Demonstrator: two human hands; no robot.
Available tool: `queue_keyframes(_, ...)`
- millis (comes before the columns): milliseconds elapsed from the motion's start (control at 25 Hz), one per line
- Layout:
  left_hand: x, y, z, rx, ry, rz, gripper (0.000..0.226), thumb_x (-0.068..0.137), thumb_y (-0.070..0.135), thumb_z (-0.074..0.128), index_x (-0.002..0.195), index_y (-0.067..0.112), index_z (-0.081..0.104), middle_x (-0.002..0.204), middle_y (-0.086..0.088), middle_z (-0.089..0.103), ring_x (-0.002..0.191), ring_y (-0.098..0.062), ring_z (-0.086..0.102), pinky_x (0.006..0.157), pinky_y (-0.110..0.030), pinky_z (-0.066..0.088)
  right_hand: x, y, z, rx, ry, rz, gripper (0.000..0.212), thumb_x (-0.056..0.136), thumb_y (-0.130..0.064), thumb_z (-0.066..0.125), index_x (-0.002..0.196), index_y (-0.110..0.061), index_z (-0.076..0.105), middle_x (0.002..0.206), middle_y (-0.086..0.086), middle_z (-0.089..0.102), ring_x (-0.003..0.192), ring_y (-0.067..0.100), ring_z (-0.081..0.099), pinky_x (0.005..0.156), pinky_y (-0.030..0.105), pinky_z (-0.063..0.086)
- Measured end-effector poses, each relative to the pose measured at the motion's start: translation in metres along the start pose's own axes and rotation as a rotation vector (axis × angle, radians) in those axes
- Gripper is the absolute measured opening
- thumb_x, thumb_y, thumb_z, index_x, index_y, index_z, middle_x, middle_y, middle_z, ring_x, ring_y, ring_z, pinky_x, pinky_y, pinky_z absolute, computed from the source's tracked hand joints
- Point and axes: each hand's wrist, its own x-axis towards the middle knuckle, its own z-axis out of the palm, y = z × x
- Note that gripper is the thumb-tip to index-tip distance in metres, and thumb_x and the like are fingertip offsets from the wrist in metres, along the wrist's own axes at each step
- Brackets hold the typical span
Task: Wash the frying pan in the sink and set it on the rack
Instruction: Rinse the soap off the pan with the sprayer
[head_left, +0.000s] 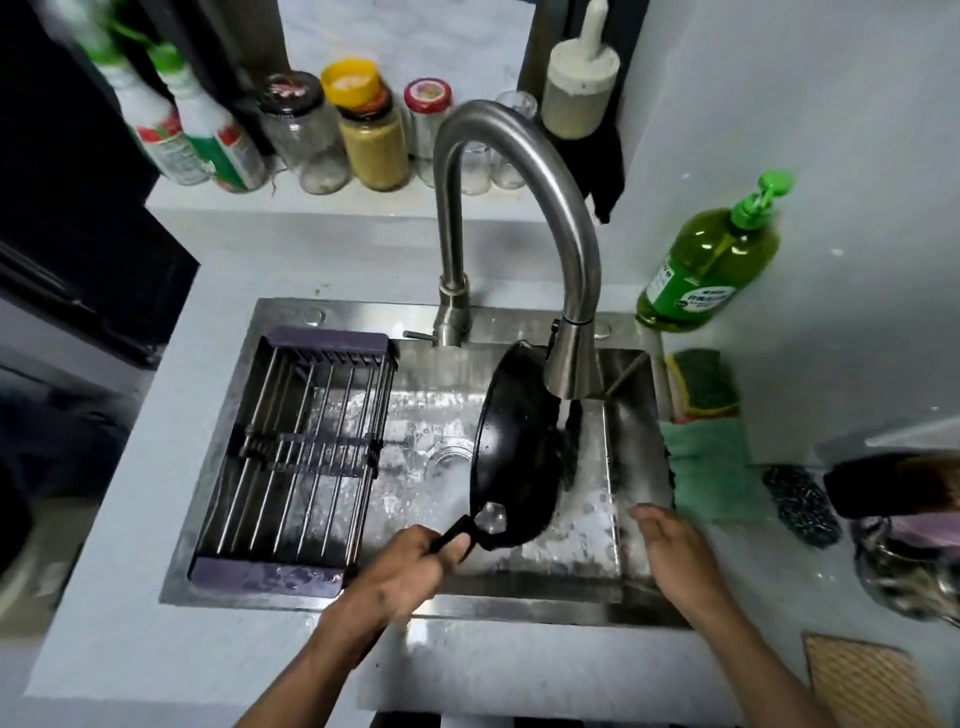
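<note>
The black frying pan (514, 447) stands tilted on its edge inside the steel sink (631, 525), right under the faucet head (574, 364). Water runs down behind the pan's right side. My left hand (410, 566) grips the pan's black handle at the sink's front. My right hand (675, 545) hovers over the sink's right front corner, fingers straight and holding nothing, a short way right of the pan. The metal drying rack (296, 452) with purple ends lies across the left half of the sink and holds nothing.
A green dish-soap pump bottle (711, 260) stands right of the faucet. A sponge (704, 384), a green cloth (717, 473) and a dark scrubber (802, 509) lie along the sink's right rim. Jars and bottles line the back ledge (332, 197). A metal pot (909, 571) sits at the far right.
</note>
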Motion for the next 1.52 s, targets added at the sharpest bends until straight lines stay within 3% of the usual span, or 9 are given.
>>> queue_keyframes(160,-0.003,0.003,-0.003,-0.081,-0.055,-0.034,0.046,0.093,0.055,0.049,0.064,0.019,0.046,0.05,0.0,0.043,0.041,-0.015,0.04,0.044,-0.025,0.034,-0.004,-0.002,0.014,0.132,0.01,0.007,0.029,0.103,-0.015,0.044,0.115,-0.018,0.07,0.126,0.003,0.066,0.116,0.021,0.058,0.098,0.03,0.041)
queue_keyframes(280,-0.002,0.001,0.003,-0.136,-0.097,-0.049,0.049,0.092,0.058,0.049,0.069,0.014,0.052,0.051,-0.005,0.045,0.037,-0.016,0.038,0.038,-0.024,0.034,-0.002,0.01,0.022,-0.139,0.08,-0.083,0.033,0.102,-0.022,0.044,0.129,-0.021,0.063,0.141,0.001,0.057,0.126,0.021,0.052,0.107,0.033,0.038)
queue_keyframes(360,0.0,0.001,0.007,-0.141,-0.101,-0.052,0.05,0.091,0.059,0.051,0.073,0.012,0.055,0.051,-0.006,0.044,0.035,-0.016,0.036,0.037,-0.023,0.032,0.013,0.023,0.016,-0.414,0.167,-0.143,0.045,0.101,-0.025,0.043,0.145,-0.016,0.049,0.158,0.007,0.036,0.143,0.029,0.035,0.117,0.04,0.029)
queue_keyframes(560,-0.001,0.0,0.011,-0.097,-0.127,0.041,0.049,0.086,0.059,0.06,0.064,0.017,0.048,0.052,-0.01,0.043,0.034,-0.016,0.037,0.038,-0.024,0.035,0.042,0.05,-0.009,-0.688,0.02,-0.071,0.062,0.105,-0.036,0.03,0.159,-0.026,0.002,0.167,-0.005,-0.011,0.154,0.022,-0.003,0.123,0.039,0.007)
queue_keyframes(640,-0.004,-0.003,0.012,-0.098,-0.134,0.076,0.047,0.086,0.056,0.063,0.065,0.016,0.047,0.052,-0.012,0.041,0.034,-0.015,0.036,0.038,-0.024,0.034,0.044,0.047,-0.012,-0.553,0.034,-0.059,0.062,0.105,-0.032,0.032,0.159,-0.027,0.002,0.166,-0.009,-0.007,0.154,0.017,-0.001,0.123,0.035,0.003)
queue_keyframes(960,0.004,-0.028,0.014,0.236,-0.045,0.234,0.054,0.079,0.065,0.063,0.065,0.015,0.046,0.051,0.011,0.034,0.049,-0.003,0.032,0.051,-0.026,0.029,0.032,0.037,0.0,-0.27,0.318,-0.158,0.039,0.096,-0.006,0.051,0.135,-0.006,0.059,0.155,0.012,0.041,0.14,0.035,0.038,0.115,0.045,0.031)
queue_keyframes(1080,0.001,-0.036,0.007,0.375,0.001,0.284,0.041,0.08,0.066,0.06,0.071,0.026,0.055,0.051,0.013,0.048,0.047,0.0,0.045,0.051,-0.018,0.036,0.025,0.04,0.015,-0.258,0.314,-0.183,0.038,0.095,-0.011,0.046,0.128,-0.001,0.063,0.151,0.014,0.047,0.135,0.036,0.045,0.114,0.046,0.035)
queue_keyframes(1320,-0.001,-0.064,-0.009,0.393,0.005,0.185,0.068,0.074,0.082,0.051,0.091,0.018,0.065,0.065,-0.001,0.065,0.058,-0.01,0.065,0.058,-0.028,0.051,0.011,0.038,0.029,-0.266,0.187,-0.15,0.038,0.101,-0.018,0.042,0.134,-0.011,0.06,0.153,0.004,0.044,0.139,0.024,0.041,0.116,0.036,0.032)
queue_keyframes(1520,-0.004,-0.038,0.003,0.242,0.079,0.042,0.061,0.076,0.067,0.064,0.056,0.012,0.05,0.047,0.004,0.042,0.039,-0.006,0.037,0.043,-0.024,0.032,0.006,-0.006,0.044,0.058,0.116,-0.036,0.038,0.105,-0.023,0.04,0.141,-0.018,0.053,0.151,0.0,0.047,0.136,0.019,0.045,0.109,0.028,0.033)
